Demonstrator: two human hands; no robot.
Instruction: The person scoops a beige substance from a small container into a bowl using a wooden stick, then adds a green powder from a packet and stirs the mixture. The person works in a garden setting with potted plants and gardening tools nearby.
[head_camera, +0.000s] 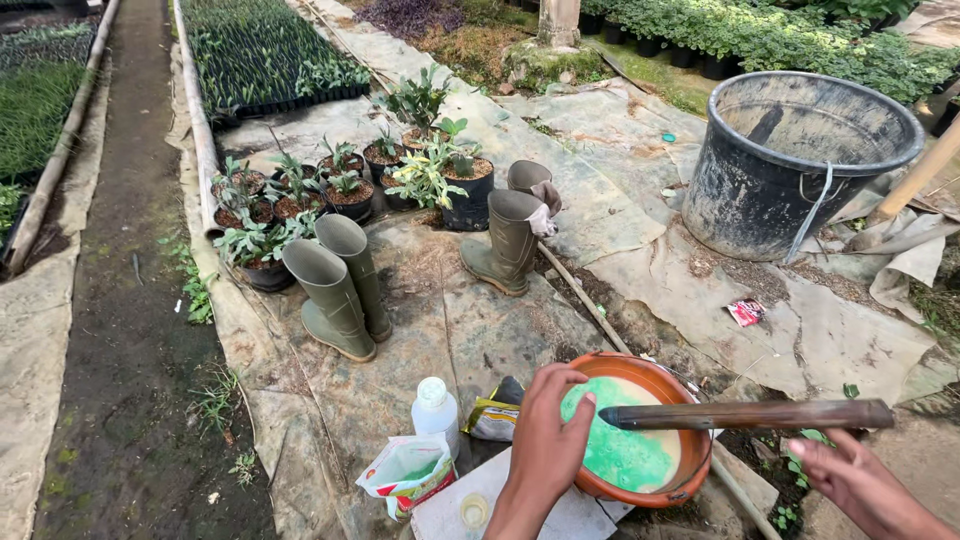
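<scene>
Resting on the near rim of an orange bowl, the person's left hand has its fingers curled loosely together, fingertips touching the rim edge right where the pale green powder starts. Not really a grip, more like steadying it; the knuckles are bent and the fingers sit close with no gaps between them.

The right hand is low at the corner, palm up-ish, fingers stretched out fairly straight and slightly spread. A long dark stick lies just above those fingers, its pointed end reaching over the bowl toward the left fingertips. Can't honestly tell if the right fingers actually touch the stick or it's just passing over them; they aren't wrapped around it, anyway.

Inside the bowl, the green stuff sits on a cream-coloured layer, just past the left fingertips.

Just left of the left wrist there's a small white plastic bottle, and below that an opened packet with green powder in it. A yellowish crumpled packet is tucked between the bottle and the left fingers.

Further out beyond both hands: two pairs of olive rubber boots, a cluster of potted seedlings, and a big black tub well beyond the right fingers, all on worn ground sheeting.
</scene>
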